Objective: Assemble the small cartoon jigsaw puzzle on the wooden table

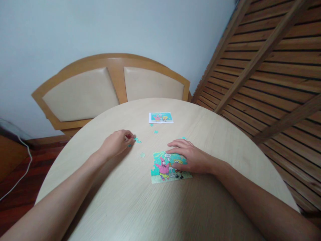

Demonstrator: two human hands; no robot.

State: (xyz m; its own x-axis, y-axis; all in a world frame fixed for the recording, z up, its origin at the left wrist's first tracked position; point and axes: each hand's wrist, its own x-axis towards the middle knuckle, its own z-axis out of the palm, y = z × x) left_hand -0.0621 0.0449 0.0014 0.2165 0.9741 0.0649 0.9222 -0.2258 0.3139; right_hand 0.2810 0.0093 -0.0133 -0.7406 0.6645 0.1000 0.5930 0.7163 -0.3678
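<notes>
A mostly assembled cartoon jigsaw puzzle [164, 169] lies on the table, with a gap along its left edge. My right hand [190, 155] rests over its upper right part, fingers stretched out, hiding some of the picture. To the left, my left hand [120, 142] has thumb and forefinger pinched at a small puzzle piece [134, 136]. Beside those fingertips lies a teal puzzle piece [138, 141], and another teal bit [129, 145] shows under the hand. A pale green piece [142, 155] sits between the hand and the puzzle.
A small reference picture [162, 117] of the same cartoon lies farther back on the round wooden table [112, 214]. Loose teal pieces [155, 132] are in front of it; one more [184, 138] is behind my right hand. A padded chair [116, 80] stands beyond the table's far edge.
</notes>
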